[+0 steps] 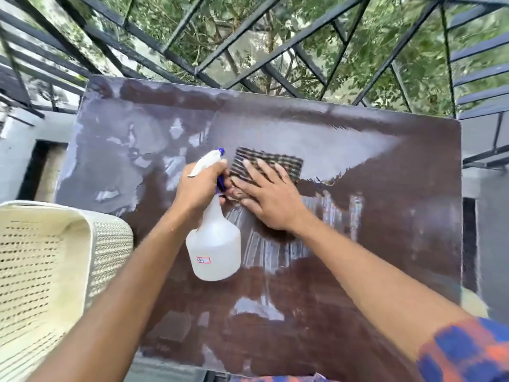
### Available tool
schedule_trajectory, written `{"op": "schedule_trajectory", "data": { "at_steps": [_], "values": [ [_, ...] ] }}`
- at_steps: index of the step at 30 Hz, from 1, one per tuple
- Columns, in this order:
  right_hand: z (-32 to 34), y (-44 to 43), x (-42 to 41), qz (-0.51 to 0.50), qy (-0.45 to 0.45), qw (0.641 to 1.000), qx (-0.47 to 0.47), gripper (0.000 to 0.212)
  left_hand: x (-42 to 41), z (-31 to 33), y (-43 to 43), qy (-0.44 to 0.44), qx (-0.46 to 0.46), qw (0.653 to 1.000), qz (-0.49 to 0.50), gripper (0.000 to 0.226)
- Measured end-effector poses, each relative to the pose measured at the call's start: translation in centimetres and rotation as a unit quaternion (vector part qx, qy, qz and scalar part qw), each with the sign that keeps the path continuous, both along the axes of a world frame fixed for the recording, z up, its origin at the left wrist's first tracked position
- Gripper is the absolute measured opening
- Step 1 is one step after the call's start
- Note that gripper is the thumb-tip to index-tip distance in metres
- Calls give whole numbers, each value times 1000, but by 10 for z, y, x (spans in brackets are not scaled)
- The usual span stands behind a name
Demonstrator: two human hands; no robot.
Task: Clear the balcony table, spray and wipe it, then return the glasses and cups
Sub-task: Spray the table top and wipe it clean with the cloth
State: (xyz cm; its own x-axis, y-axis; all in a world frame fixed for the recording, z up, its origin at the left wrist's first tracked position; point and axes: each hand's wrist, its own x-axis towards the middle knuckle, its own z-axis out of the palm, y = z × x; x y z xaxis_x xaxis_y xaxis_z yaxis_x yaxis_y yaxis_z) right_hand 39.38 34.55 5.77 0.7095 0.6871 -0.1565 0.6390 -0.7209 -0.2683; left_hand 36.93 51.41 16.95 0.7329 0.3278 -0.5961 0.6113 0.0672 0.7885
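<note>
The tabletop [399,230] is showing dark brown under pale grey streaks. The spray bottle [213,252] is showing translucent white, with a blue nozzle tip and a red-bordered label. The cloth [270,161] is showing a black-and-tan check. The sleeve [468,351] is showing blue-and-orange checks, and the chair [41,257] cream with dotted rows.

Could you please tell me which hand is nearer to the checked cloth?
Right. The right hand lies flat on the cloth; the left hand grips the spray bottle just beside it.
</note>
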Motion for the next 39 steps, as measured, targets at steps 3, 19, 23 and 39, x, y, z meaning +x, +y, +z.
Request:
{"op": "schedule_trajectory", "data": {
  "at_steps": [3,19,23,39],
  "values": [
    [-1,-88,4,-136,2,990,-42,61,-10,-1,-5,12,9,1000,-18,29],
    [-11,-142,-45,-257,-21,966,-31,63,-58,8,-61,-24,4,998,-62,27],
    [7,-241,10,-513,66,854,-60,63,-60,13,-89,-26,-2,997,-68,23],
    [-3,-312,-10,-549,91,830,-40,64,-24,24,-172,3,-4,986,-169,21]
  ]
}}
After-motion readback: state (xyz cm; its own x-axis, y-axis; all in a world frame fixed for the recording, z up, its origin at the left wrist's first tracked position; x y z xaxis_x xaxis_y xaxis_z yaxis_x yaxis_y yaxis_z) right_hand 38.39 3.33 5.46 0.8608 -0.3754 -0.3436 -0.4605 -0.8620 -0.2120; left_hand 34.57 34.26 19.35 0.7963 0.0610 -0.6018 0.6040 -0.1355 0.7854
